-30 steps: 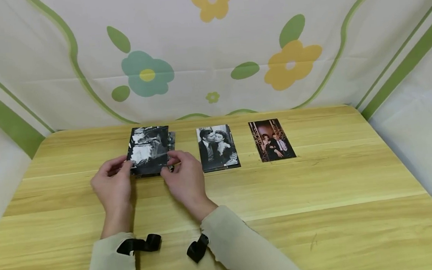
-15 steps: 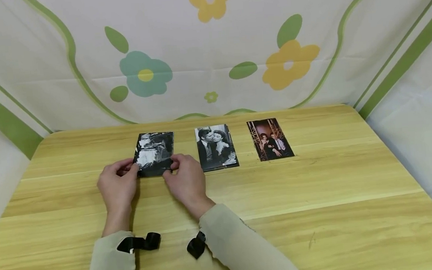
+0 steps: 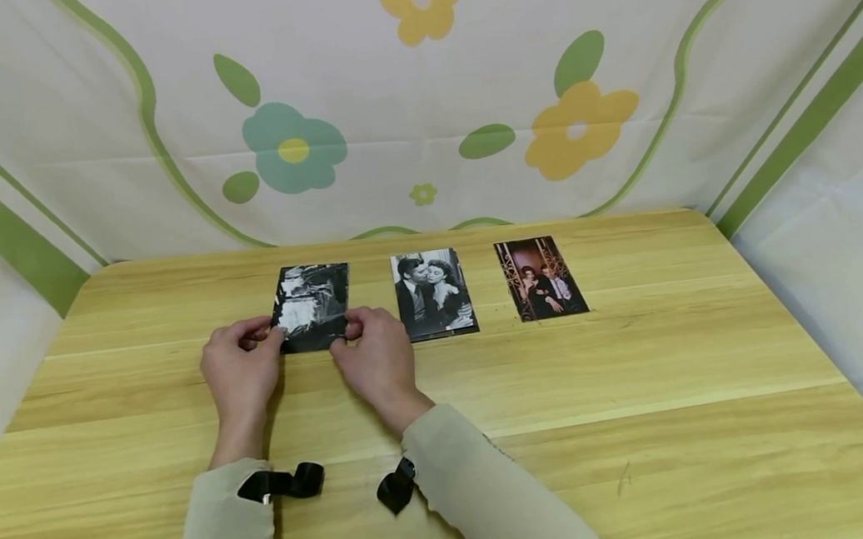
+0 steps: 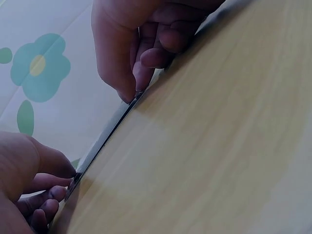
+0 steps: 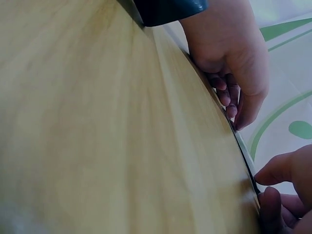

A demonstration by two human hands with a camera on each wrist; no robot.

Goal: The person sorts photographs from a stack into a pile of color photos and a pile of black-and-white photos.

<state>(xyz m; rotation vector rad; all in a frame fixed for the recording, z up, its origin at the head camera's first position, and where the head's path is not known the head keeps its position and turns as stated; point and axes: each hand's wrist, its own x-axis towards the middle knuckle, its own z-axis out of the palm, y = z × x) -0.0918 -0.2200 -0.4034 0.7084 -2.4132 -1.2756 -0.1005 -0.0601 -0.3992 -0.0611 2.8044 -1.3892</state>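
Observation:
A black-and-white photo card lies at the left end of a row on the wooden table. In the head view, my left hand pinches its lower left edge between thumb and fingers. My right hand pinches the lower right edge the same way. Seen edge-on in both wrist views, the card is a thin dark strip low against the tabletop. Beside my right hand lies a small stack topped by a black-and-white photo of a couple, a darker card peeking out under it. Whatever lies beneath the left card is hidden.
Farther right, a colour photo of two seated people lies flat. The wooden table ends at a white cloth backdrop with printed flowers. Black straps stick out from both sleeves.
Both hands have shifted slightly right and toward me with the left card, lowering it over the card that had peeked out at its right. In the last half second they barely move.

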